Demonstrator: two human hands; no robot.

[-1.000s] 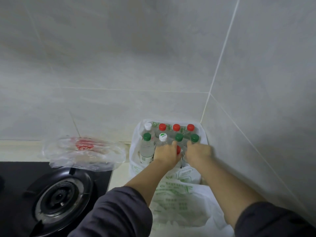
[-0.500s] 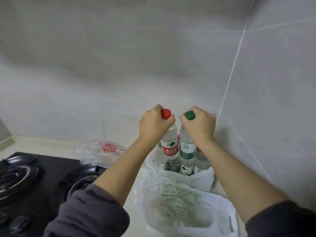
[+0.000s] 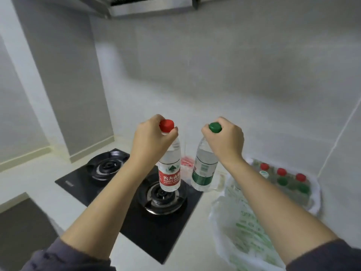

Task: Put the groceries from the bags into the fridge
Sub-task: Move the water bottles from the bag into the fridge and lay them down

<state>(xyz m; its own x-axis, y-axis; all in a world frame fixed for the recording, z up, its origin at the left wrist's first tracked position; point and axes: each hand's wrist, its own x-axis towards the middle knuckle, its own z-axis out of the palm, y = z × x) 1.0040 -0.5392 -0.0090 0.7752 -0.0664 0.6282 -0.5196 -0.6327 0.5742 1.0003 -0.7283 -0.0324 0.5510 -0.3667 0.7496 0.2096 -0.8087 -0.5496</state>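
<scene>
My left hand (image 3: 151, 138) grips the neck of a red-capped water bottle (image 3: 169, 173) with a red label, hanging in the air above the stove. My right hand (image 3: 226, 141) grips the neck of a green-capped water bottle (image 3: 204, 171) with a green label, held beside the first. Both bottles are clear of the bags. At the right, a white plastic bag (image 3: 314, 192) against the wall corner holds several more bottles with red and green caps. A second white bag with green print (image 3: 244, 222) lies in front of it, under my right forearm.
A black two-burner gas stove (image 3: 140, 218) is set in the pale counter below my hands. A clear bag with something red (image 3: 186, 163) lies behind the bottles. A range hood (image 3: 152, 4) hangs overhead. Grey tiled walls close the back and right.
Both hands have lifted their bottles out of the bag and carried them left, over the stove. The view has swung left and up, so the bag now sits at the right.
</scene>
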